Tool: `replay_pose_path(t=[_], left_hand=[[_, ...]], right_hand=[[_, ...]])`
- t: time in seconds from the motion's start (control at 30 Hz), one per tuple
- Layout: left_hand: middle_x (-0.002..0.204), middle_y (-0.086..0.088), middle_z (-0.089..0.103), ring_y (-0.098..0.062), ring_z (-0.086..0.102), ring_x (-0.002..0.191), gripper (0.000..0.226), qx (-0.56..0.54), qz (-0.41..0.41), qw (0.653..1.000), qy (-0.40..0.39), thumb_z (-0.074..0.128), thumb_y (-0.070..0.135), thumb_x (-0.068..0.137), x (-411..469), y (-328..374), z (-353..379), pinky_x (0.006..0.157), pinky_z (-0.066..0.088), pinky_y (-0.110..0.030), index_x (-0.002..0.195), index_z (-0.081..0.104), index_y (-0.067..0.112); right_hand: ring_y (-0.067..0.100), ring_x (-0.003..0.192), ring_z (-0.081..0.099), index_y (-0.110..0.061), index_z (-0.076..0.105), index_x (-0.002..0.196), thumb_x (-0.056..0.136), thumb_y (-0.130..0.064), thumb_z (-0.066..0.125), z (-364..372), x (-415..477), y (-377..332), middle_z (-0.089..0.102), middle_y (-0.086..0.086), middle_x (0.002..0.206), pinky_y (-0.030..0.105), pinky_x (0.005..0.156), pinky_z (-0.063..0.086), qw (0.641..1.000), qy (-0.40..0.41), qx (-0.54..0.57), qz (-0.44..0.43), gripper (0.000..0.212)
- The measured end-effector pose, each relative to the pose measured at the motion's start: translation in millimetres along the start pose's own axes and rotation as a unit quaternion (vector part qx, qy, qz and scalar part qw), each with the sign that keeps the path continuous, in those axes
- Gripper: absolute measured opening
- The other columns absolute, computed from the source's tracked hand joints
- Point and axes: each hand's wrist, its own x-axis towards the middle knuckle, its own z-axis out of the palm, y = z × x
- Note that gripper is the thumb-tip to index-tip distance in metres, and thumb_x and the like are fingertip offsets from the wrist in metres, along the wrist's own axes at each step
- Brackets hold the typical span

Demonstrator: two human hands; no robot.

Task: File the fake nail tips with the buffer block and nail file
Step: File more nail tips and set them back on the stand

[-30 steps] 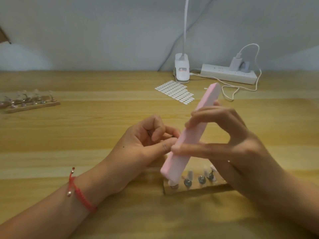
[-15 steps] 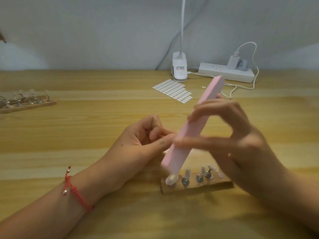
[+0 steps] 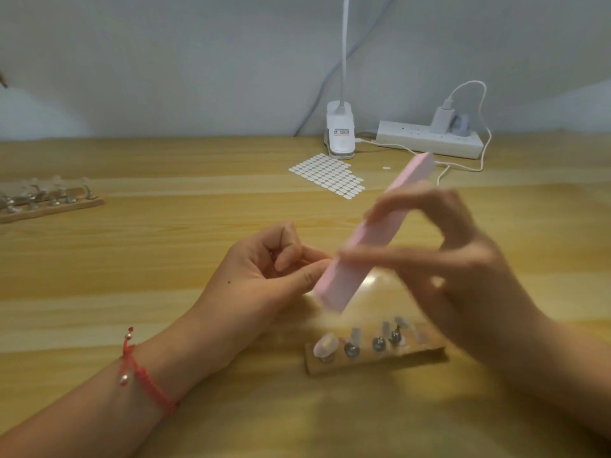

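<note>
Buffing step: your right hand (image 3: 456, 259) grips the pink buffer block (image 3: 370, 239), slanted above the stand (image 3: 380, 361) of nail tips (image 3: 325, 345); left hand (image 3: 264, 276) curled at its lower end, pinched item hidden. Next, stroke lightly along the tip's edge

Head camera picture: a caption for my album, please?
Right hand holds a pink buffer block against the left hand.

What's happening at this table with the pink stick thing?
A person's right hand grips a pink buffer block, tilted above the table. Its lower part meets the left hand, whose curled fingers seem to pinch something too small to see. A wooden stand holding nail tips sits nearer the person.
</note>
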Motion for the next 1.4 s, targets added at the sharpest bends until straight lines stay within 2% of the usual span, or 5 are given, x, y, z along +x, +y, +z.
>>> replay_pose_path(t=[0.33,0.57,0.73,1.07,1.4], left_hand=[[0.078,-0.010,0.074,-0.009,0.067,0.068,0.045,-0.026,-0.004,0.999,0.031,0.078,0.010,0.066,4,-4,-3,0.060,0.049,-0.013,0.058,0.034,0.018],[0.082,-0.013,0.074,-0.019,0.073,0.083,0.041,-0.054,-0.022,0.998,0.029,0.077,0.015,0.061,3,-2,-4,0.069,0.054,-0.019,0.060,0.036,0.020],[0.086,-0.015,0.074,-0.022,0.072,0.087,0.046,-0.066,-0.031,0.997,0.019,0.075,0.009,0.063,3,-1,-7,0.071,0.055,-0.023,0.068,0.030,0.016],[0.094,-0.007,0.071,-0.021,0.071,0.086,0.044,-0.066,-0.047,0.997,0.003,0.076,0.005,0.066,5,-4,-11,0.079,0.056,-0.026,0.077,0.035,0.015],[0.108,-0.010,0.070,-0.029,0.067,0.103,0.058,-0.089,-0.103,0.989,0.051,0.077,0.021,0.050,7,-3,-7,0.081,0.058,-0.037,0.101,0.050,0.013]], right_hand=[[0.029,0.109,0.051,-0.024,0.065,0.117,0.085,0.013,0.057,6,1,1,0.058,0.015,0.114,0.030,0.100,0.038,1.000,-0.002,0.028,-0.013,0.050],[0.021,0.119,0.044,-0.033,0.058,0.123,0.089,0.011,0.060,-26,-8,60,0.051,0.003,0.123,0.014,0.101,0.028,0.976,-0.011,-0.050,0.209,0.056],[0.012,0.133,0.042,-0.041,0.054,0.127,0.091,-0.035,0.060,-21,6,26,0.050,-0.005,0.140,0.031,0.108,0.035,0.980,-0.025,0.017,0.197,0.037],[-0.001,0.089,0.070,-0.017,0.078,0.098,0.080,-0.026,0.072,-17,27,-27,0.076,-0.008,0.099,0.032,0.109,0.044,0.980,-0.062,0.160,0.100,0.020],[-0.010,0.093,0.067,-0.051,0.047,0.081,0.072,-0.045,0.070,-68,-11,-22,0.071,-0.030,0.095,0.002,0.093,0.038,0.960,-0.184,0.102,0.183,0.025]])
